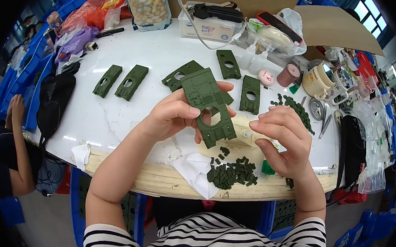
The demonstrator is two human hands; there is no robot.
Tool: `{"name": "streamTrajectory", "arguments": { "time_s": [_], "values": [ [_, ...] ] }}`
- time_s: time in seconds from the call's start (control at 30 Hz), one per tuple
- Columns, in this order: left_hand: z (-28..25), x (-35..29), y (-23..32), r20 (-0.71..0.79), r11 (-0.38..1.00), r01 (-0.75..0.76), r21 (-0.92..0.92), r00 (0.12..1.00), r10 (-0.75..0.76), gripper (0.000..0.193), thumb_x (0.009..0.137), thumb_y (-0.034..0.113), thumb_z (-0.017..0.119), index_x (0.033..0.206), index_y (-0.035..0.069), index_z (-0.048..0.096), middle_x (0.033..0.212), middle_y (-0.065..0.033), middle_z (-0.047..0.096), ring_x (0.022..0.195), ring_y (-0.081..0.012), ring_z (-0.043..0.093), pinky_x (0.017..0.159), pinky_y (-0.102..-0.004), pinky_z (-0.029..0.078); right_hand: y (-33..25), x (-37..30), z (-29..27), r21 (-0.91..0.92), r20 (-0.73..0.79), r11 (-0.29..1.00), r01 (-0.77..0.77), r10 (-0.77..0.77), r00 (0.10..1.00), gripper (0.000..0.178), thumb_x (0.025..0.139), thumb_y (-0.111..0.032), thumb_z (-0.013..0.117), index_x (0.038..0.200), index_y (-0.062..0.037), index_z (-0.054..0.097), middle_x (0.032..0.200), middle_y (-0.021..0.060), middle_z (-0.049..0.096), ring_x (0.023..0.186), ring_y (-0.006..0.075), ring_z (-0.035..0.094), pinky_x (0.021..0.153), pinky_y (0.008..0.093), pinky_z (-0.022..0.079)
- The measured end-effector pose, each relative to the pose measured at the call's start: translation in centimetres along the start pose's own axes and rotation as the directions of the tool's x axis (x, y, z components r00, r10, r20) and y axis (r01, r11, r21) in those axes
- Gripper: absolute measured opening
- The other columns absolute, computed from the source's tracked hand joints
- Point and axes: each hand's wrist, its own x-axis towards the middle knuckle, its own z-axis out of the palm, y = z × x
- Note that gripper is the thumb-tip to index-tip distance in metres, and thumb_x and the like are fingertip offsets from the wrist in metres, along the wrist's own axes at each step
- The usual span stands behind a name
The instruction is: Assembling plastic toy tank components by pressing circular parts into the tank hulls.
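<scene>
My left hand is closed around a dark green plastic model tank hull, flat with a large round hole near its lower end. It is held up above the table, slightly tilted. My right hand hovers to the right of it, thumb and fingers apart, with nothing visible between them. Below the hull, near the table's front edge, lies a pile of small dark green plastic pieces. Behind my left hand is a similar hull, partly hidden. More hulls lie to the left and to the right.
A white cloth lies by the front edge. Another heap of small green parts, tweezers, a tape roll and mugs sit at the right. At the back stand a wipes box and cardboard. Someone's arm shows far left.
</scene>
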Motion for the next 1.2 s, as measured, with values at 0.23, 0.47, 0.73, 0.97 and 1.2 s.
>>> {"name": "streamTrajectory", "arguments": {
  "time_s": [0.23,0.47,0.73,0.97,1.2],
  "values": [
    [0.7,0.3,0.3,-0.084,1.0,0.021,-0.002,0.996,-0.022,0.09,0.07,0.035,0.069,0.142,-0.005,0.034,0.113,-0.0257,0.062,0.067,-0.0149,0.06,0.045,-0.0245,0.05,0.6,-0.2,0.0,-0.102,-0.005,0.995,0.009,-0.01,1.0,0.026,0.069,-0.005,0.077,0.095,-0.0075,0.073,0.083,0.0046,0.062,0.08,0.0243,0.06,0.08,0.0391,0.049],
    [0.8,0.3,-0.4,-0.049,0.998,0.064,-0.025,0.997,-0.065,0.087,0.072,0.034,0.067,0.142,-0.004,0.034,0.116,-0.0254,0.061,0.07,-0.0146,0.061,0.045,-0.0249,0.05,-1.5,-0.5,0.6,-0.169,0.145,0.98,0.1,-0.076,0.987,0.043,0.071,-0.028,0.078,0.112,-0.0191,0.072,0.086,0.0014,0.051,0.085,0.0225,0.052,0.086,0.0438,0.048],
    [0.8,0.0,-1.3,0.056,0.997,0.055,-0.061,0.997,-0.051,0.068,0.08,0.022,0.056,0.142,0.001,0.037,0.114,-0.0168,0.066,0.081,-0.0149,0.067,0.056,-0.024,0.053,-1.8,-0.9,1.9,-0.217,0.234,0.966,0.138,-0.086,0.968,0.045,0.071,-0.035,0.076,0.115,-0.0229,0.072,0.088,0.0009,0.047,0.088,0.0217,0.05,0.091,0.046,0.046],
    [1.1,-0.4,-0.8,0.063,0.994,0.091,-0.058,0.994,-0.087,0.061,0.087,0.022,0.054,0.142,0.002,0.037,0.112,-0.0159,0.066,0.081,-0.0144,0.067,0.056,-0.0245,0.053,-2.5,-0.7,1.0,-0.145,0.17,0.981,0.126,-0.101,0.98,0.045,0.075,-0.041,0.074,0.112,-0.016,0.071,0.085,0.0007,0.047,0.082,0.0204,0.049,0.085,0.0429,0.047],
    [-1.9,-4.1,2.2,-0.357,0.995,-0.024,0.099,0.932,0.058,0.041,0.101,0.031,0.047,0.135,0.007,0.046,0.12,-0.0172,0.065,0.088,-0.0133,0.065,0.061,-0.0259,0.049,-1.4,-0.6,0.7,-0.229,0.061,0.963,0.139,-0.129,0.99,0.035,0.071,-0.025,0.079,0.102,-0.0111,0.072,0.076,0.0012,0.052,0.075,0.0216,0.05,0.083,0.0432,0.048]
  ]
}}
